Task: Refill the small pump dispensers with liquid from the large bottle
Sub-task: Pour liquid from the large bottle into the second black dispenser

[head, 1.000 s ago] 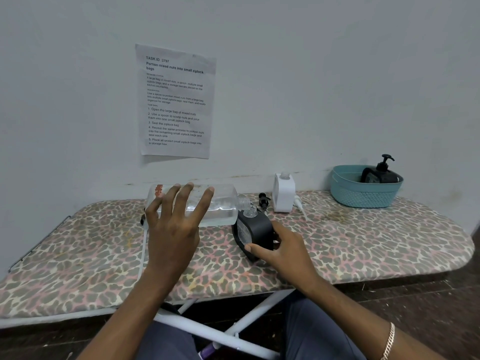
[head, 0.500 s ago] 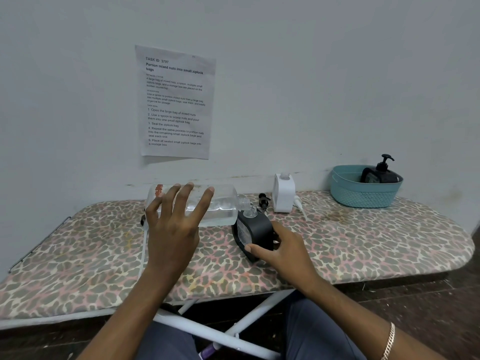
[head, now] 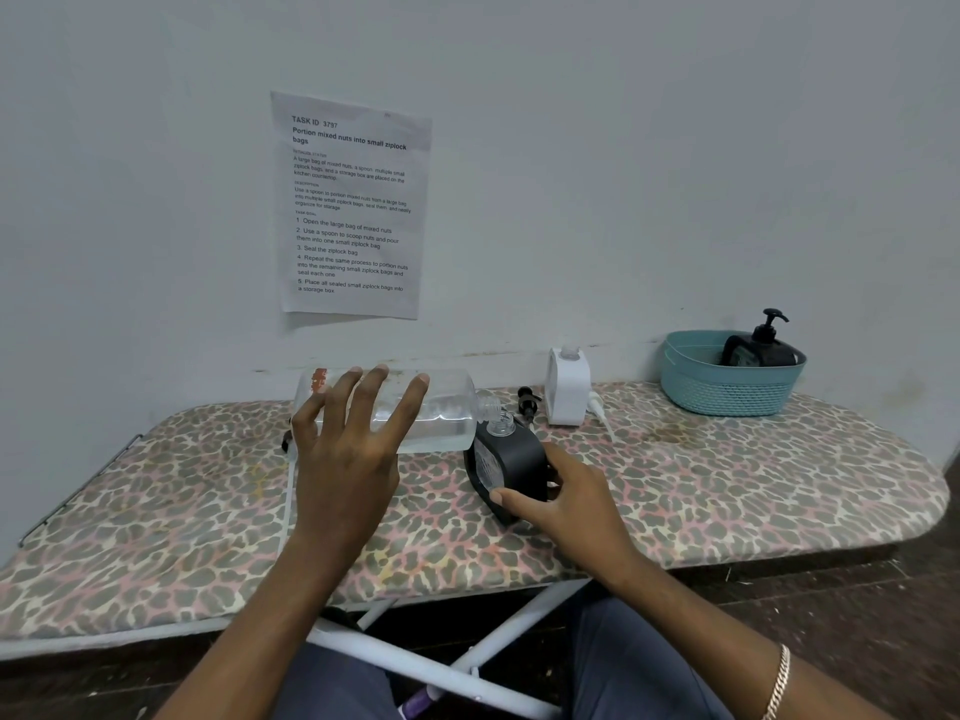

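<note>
My left hand (head: 348, 449) grips a large clear bottle (head: 447, 413) held on its side above the board, with a little clear liquid pooled along its lower wall. Its open mouth points right, at the open neck of a small black dispenser (head: 511, 459). My right hand (head: 566, 506) holds that dispenser, tilted, thumb on its front and fingers behind. A black pump head (head: 527, 402) lies just behind it. A white dispenser (head: 567, 387) stands near the wall with its neck open, and a white pump (head: 597, 407) lies beside it.
Everything sits on a leopard-print ironing board (head: 727, 485) against a white wall. A teal basket (head: 727, 392) at the back right holds another black pump dispenser (head: 763, 345). A printed sheet (head: 353, 205) is taped to the wall.
</note>
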